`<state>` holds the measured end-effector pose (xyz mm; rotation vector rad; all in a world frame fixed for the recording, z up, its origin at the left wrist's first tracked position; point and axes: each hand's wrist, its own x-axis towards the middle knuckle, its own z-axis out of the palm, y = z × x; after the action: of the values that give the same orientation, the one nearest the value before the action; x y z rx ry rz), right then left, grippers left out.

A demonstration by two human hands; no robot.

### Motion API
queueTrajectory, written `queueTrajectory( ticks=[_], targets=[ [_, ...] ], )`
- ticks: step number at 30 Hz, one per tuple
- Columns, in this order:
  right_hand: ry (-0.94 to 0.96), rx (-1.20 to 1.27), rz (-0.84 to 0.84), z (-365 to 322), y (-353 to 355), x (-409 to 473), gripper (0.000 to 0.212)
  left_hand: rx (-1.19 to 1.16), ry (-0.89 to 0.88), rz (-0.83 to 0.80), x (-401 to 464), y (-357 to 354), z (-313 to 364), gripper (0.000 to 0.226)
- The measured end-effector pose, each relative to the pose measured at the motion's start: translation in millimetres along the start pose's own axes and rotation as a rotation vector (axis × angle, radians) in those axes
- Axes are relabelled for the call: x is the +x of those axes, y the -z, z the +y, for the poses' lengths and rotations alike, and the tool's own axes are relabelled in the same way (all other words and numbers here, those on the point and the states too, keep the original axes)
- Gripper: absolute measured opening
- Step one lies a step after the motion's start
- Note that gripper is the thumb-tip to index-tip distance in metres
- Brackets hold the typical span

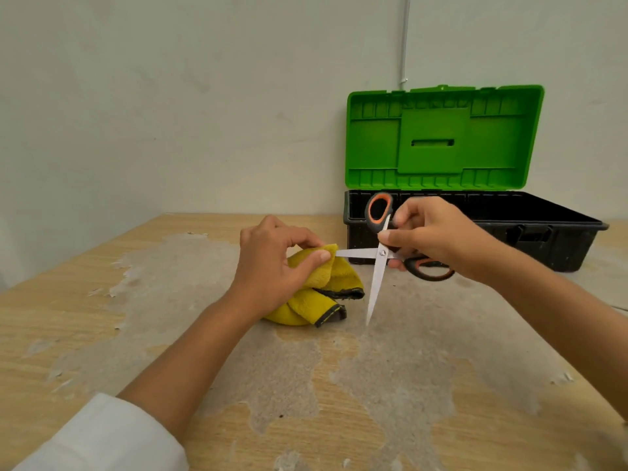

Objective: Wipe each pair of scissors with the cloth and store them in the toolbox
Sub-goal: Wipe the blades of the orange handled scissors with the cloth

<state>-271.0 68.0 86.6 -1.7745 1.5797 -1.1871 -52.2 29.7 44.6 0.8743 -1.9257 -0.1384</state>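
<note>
Wiping open scissors (382,256) above a worn wooden table (102,328).

Held in the air by the right hand (438,232), fingers curled round the black-and-orange handles; shiny blades spread wide like an X. Left hand (272,266) pinching a fuzzy yellow cloth (326,287) on one blade tip. Behind, a black plastic toolbox (543,229) with its green lid (441,137) up.

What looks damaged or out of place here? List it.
The wooden tabletop is damaged: its light veneer has peeled away in a wide grey patch across the middle, with flaking edges. The orange-and-black-handled scissors are spread wide open in the right hand, one bare blade pointing down.
</note>
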Motion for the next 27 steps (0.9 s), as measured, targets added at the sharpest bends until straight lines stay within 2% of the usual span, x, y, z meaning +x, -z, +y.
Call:
queueTrajectory(
  ticks=[2,3,6,10,12,15,18,24,27],
  targets=[
    [-0.043,0.020,-0.040,-1,0,-1,0.032,0.047,-0.045,0.029,-1,-2,-1,0.022],
    [-0.043,0.008,-0.091,-3,0,-2,0.032,0.061,-0.059,0.040,0,-2,-2,0.023],
    [-0.056,0.031,-0.318,-9,5,-6,0.010,0.039,-0.049,0.064,2,-2,-9,0.021],
    [-0.179,0.518,-0.454,2,11,-6,0.024,-0.124,0.087,0.031,5,-1,-18,0.029],
    [-0.207,0.713,-0.468,11,8,-7,0.028,-0.233,0.204,-0.026,4,-2,-19,0.024],
    [-0.205,0.895,-0.357,23,-6,-6,0.025,-0.366,0.373,-0.036,3,-3,-17,0.016],
    [-0.176,0.926,-0.193,24,-30,-5,0.018,-0.422,0.464,0.001,3,-4,-15,0.014],
    [-0.083,0.722,0.011,20,-41,-9,0.015,-0.316,0.381,0.060,5,3,-12,0.010],
    [-0.059,0.644,0.054,14,-40,-10,0.019,-0.307,0.377,0.180,7,5,-13,0.009]
  ],
)
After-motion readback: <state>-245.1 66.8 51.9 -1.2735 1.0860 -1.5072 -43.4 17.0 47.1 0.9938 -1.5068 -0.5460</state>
